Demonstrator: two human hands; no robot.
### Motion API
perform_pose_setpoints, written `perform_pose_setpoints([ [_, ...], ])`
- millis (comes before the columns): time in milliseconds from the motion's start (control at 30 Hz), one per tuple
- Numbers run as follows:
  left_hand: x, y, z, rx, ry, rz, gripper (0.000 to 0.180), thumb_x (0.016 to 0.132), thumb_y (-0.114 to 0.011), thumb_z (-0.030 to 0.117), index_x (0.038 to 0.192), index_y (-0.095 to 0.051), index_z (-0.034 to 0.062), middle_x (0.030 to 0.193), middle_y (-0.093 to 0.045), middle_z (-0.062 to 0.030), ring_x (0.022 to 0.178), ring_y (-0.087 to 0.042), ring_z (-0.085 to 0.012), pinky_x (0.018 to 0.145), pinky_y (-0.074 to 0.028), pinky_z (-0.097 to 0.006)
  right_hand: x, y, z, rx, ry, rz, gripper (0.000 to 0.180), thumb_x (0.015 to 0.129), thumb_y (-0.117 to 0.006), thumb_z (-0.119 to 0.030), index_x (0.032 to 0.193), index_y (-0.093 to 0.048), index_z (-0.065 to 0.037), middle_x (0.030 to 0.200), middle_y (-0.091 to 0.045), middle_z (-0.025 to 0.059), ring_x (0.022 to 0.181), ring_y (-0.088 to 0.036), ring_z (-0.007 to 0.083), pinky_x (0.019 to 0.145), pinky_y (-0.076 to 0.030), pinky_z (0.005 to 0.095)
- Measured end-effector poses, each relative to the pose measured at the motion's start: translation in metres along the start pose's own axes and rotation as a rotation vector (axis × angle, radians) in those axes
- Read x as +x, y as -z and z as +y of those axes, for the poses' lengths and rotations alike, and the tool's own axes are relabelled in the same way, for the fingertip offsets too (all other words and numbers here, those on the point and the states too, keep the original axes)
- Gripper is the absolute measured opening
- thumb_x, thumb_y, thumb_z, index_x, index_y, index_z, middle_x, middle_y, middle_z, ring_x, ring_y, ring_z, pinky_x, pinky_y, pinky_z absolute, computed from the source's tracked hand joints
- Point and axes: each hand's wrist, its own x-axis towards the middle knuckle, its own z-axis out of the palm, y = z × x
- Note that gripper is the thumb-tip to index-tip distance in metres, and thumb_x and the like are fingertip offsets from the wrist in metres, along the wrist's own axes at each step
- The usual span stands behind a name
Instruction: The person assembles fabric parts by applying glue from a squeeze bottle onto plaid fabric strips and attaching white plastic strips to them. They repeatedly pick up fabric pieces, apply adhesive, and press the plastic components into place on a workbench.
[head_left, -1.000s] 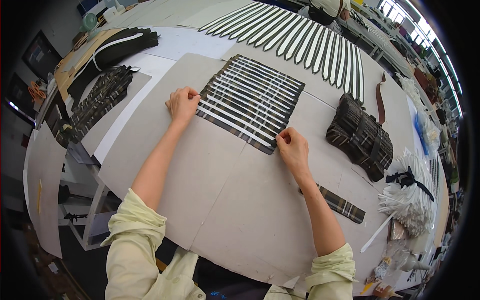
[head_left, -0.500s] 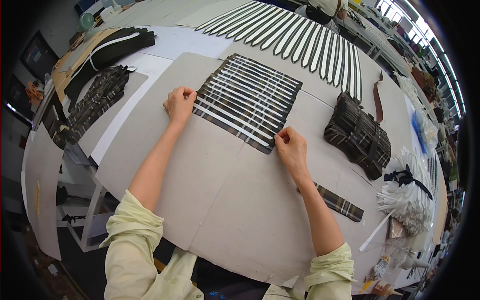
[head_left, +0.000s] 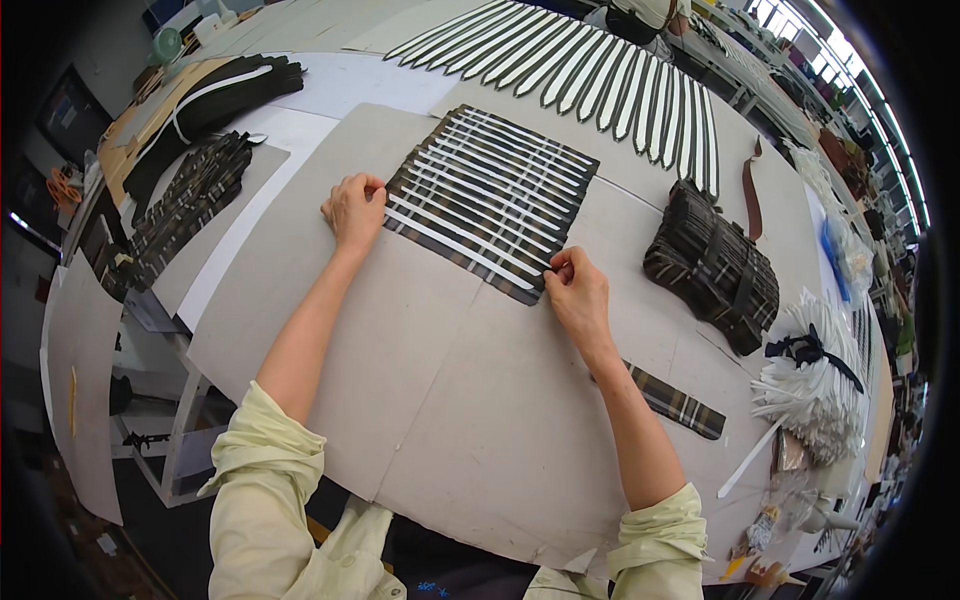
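Observation:
Plaid fabric strips (head_left: 462, 262), dark with brown and pale lines, lie overlapped in a block on the grey board. Each carries a narrow white strip along its length. At the block's near edge, my left hand (head_left: 354, 214) pinches the left end of the nearest white strip (head_left: 465, 245). My right hand (head_left: 579, 298) has thumb and fingers closed at that strip's right end, by the block's near right corner. The strip stretches flat between both hands; the fingertips hide its very ends. Under my right forearm lies a single plaid piece (head_left: 675, 400).
Several pointed dark strips with white centres (head_left: 590, 75) fan across the far side. A tied plaid bundle (head_left: 712, 265) and a tied white strip bundle (head_left: 815, 385) lie right, near a brown strap (head_left: 752, 190). Dark fabric pieces (head_left: 190, 205) lie left on the grey board (head_left: 400, 400).
The whole view has shifted slightly leftward. Both hands keep their places at the ends of the nearest white strip, with almost no movement over the fabric.

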Motion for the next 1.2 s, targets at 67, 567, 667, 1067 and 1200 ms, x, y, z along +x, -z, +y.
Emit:
perform_pose_setpoints([
  [67,-0.001,-0.001,-0.004,-0.035,0.022,0.035,0.022,0.083,-0.067,0.012,0.104,-0.065,0.0133,0.097,-0.066,0.0008,0.1,-0.06,-0.0214,0.092,-0.038,-0.044,-0.002,0.002,-0.007,-0.009,-0.015,-0.019,0.02,0.08,-0.064,-0.003,0.1,-0.06,-0.002,0.068,-0.058,0.0074,0.064,-0.058,0.0234,0.065,-0.047,0.0368],
  [567,-0.021,0.021,-0.004,0.061,-0.021,0.004,0.013,0.082,-0.073,0.023,0.092,-0.071,0.0151,0.104,-0.065,-0.0018,0.107,-0.056,-0.0257,0.092,-0.04,-0.043,-0.026,0.015,-0.007,-0.153,0.179,-0.024,0.011,0.084,-0.071,-0.011,0.09,-0.065,-0.004,0.088,-0.062,0.0091,0.072,-0.063,0.0231,0.068,-0.051,0.037],
  [667,-0.021,0.021,-0.004,0.087,-0.008,0.025,0.013,0.081,-0.075,0.025,0.09,-0.071,0.0161,0.103,-0.065,-0.0019,0.106,-0.056,-0.0259,0.093,-0.04,-0.043,-0.023,0.01,-0.014,-0.177,0.17,-0.02,0.01,0.084,-0.071,-0.011,0.089,-0.065,-0.004,0.086,-0.061,0.009,0.074,-0.064,0.0246,0.068,-0.05,0.0381],
  [1067,-0.021,0.018,-0.002,0.066,0.027,0.037,0.011,0.082,-0.074,0.023,0.088,-0.067,0.0146,0.102,-0.063,-0.0019,0.108,-0.054,-0.026,0.095,-0.037,-0.045,-0.021,0.0,-0.006,-0.177,0.214,0.019,0.008,0.084,-0.067,-0.007,0.084,-0.06,-0.004,0.083,-0.061,0.0096,0.073,-0.062,0.0277,0.066,-0.048,0.0393],
  [1200,-0.021,0.016,-0.005,0.027,0.032,0.033,0.012,0.083,-0.073,0.022,0.09,-0.067,0.0143,0.1,-0.064,-0.002,0.106,-0.055,-0.0259,0.095,-0.037,-0.045,-0.022,-0.001,-0.004,-0.123,0.238,0.051,0.009,0.085,-0.067,-0.007,0.084,-0.059,-0.004,0.084,-0.061,0.0094,0.071,-0.061,0.0271,0.065,-0.048,0.0386],
])
